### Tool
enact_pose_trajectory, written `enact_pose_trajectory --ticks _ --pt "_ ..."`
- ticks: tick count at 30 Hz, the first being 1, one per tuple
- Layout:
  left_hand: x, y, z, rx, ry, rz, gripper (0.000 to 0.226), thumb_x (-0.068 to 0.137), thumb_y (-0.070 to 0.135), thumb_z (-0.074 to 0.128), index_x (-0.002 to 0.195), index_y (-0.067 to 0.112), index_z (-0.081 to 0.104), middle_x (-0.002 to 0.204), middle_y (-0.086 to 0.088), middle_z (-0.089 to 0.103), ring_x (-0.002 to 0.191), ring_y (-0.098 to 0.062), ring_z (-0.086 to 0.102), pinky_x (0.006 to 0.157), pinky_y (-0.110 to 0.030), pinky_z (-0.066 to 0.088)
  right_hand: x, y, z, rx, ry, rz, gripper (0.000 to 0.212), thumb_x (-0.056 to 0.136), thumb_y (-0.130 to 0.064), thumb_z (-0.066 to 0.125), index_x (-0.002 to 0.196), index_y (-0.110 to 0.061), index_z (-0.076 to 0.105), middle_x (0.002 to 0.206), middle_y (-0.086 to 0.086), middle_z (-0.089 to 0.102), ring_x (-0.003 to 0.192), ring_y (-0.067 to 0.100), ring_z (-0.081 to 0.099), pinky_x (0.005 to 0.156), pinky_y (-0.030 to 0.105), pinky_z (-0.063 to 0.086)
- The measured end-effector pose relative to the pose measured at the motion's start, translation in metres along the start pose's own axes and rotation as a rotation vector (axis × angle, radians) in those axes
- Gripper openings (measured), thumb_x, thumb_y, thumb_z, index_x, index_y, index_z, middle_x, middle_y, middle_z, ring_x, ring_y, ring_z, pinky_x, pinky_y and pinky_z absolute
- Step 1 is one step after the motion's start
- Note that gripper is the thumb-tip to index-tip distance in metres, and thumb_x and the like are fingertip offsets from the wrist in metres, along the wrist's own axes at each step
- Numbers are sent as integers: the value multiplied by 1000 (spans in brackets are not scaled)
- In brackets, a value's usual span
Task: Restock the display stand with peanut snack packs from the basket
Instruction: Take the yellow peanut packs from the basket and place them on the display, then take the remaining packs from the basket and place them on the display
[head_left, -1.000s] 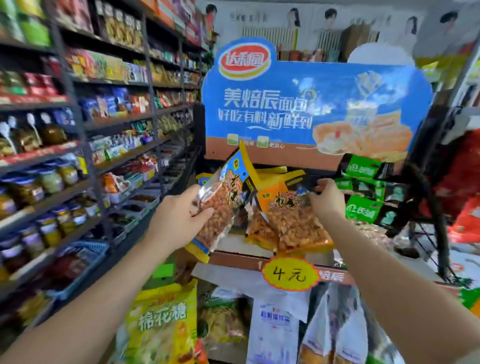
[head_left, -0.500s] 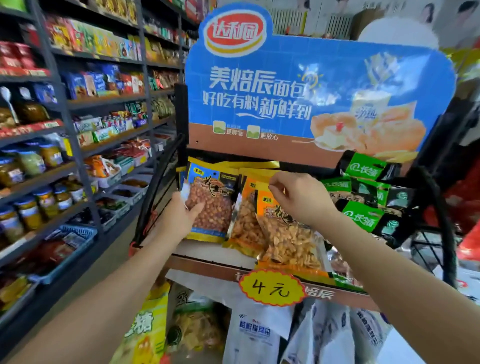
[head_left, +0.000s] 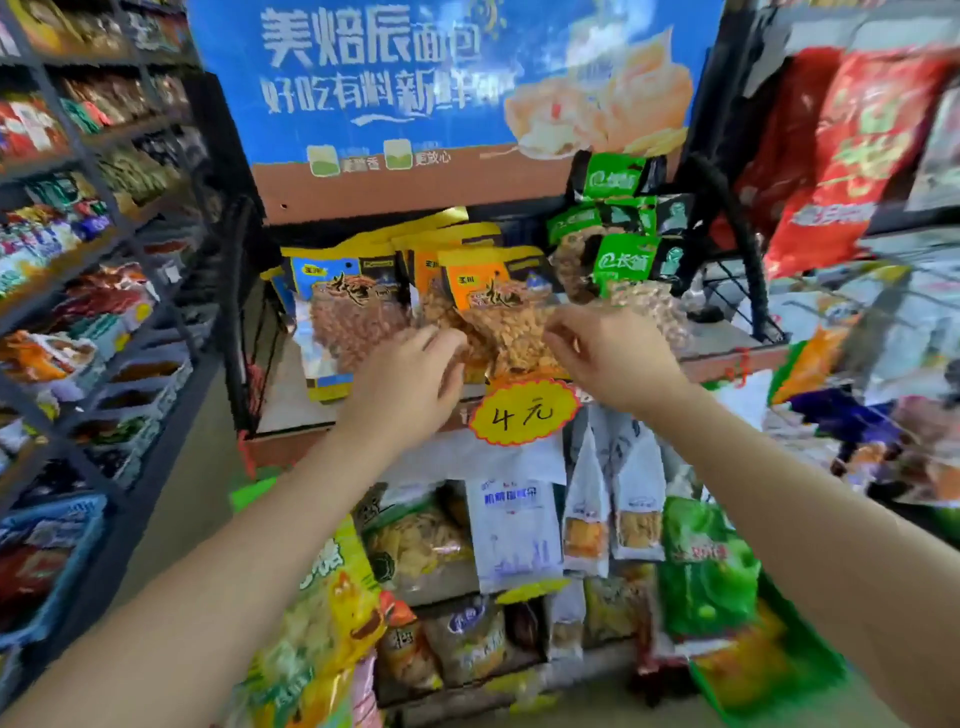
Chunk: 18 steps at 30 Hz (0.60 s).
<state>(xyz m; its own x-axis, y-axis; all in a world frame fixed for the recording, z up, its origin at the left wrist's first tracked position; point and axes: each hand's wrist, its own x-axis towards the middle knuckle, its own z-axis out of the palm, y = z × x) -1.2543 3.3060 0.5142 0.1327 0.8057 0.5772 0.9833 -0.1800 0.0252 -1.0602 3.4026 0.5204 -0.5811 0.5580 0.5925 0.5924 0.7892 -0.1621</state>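
A shop aisle: a display stand (head_left: 291, 400) with a blue banner (head_left: 415, 104) fills the middle, dark shelving (head_left: 104, 218) runs far along the left. Peanut snack packs (head_left: 498, 317) stand on the stand's top shelf above a yellow price tag (head_left: 522, 413). The left hand (head_left: 410, 374) and right hand (head_left: 608, 356), fingers loosely curled, touch the front orange pack's lower edge; whether they grip it is unclear.

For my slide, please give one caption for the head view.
Both hands, left and right, reach toward orange peanut packs on the display shelf.
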Motion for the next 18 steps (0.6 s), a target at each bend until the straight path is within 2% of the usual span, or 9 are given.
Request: enact_pose_trajectory --ticks 4,6,9,11,18 --pt "-24 60 30 -93 -145 224 30 82 26 40 86 8 64 68 -8 66 53 -28 62 33 -29 40 -99 5 -11 -23 -56 261 29 90 -31 44 90 -8 61 75 12 67 69 36 62 51 36 45" --pt "-38 100 53 -123 -272 324 32 84 27 39 86 7 64 71 -10 65 57 -31 64 33 -30 38 -154 14 -18 -69 -93 417 24 93 -25 47 90 -6 60 76 13 65 70 37 61 50 33 38" --pt "-59 165 99 -99 -536 432 26 95 26 36 106 11 55 99 -9 63 86 -33 63 49 -32 37 -245 31 -30 -138 -170 654 20 91 -25 48 91 -10 60 85 11 68 82 35 63 58 38 45" --pt "-73 212 128 -107 -671 483 25 95 27 37 105 11 54 106 -11 63 97 -34 61 61 -36 42 -307 46 -40 -148 -215 812 19 90 -27 47 92 -14 60 91 9 68 89 32 63 65 39 48" --pt "-114 392 254 -84 -1039 638 22 92 22 39 106 10 52 112 -15 62 105 -35 59 77 -41 48 -518 118 -75 -158 -296 1368 24 92 -30 43 87 -11 55 90 12 66 84 35 61 62 33 41"
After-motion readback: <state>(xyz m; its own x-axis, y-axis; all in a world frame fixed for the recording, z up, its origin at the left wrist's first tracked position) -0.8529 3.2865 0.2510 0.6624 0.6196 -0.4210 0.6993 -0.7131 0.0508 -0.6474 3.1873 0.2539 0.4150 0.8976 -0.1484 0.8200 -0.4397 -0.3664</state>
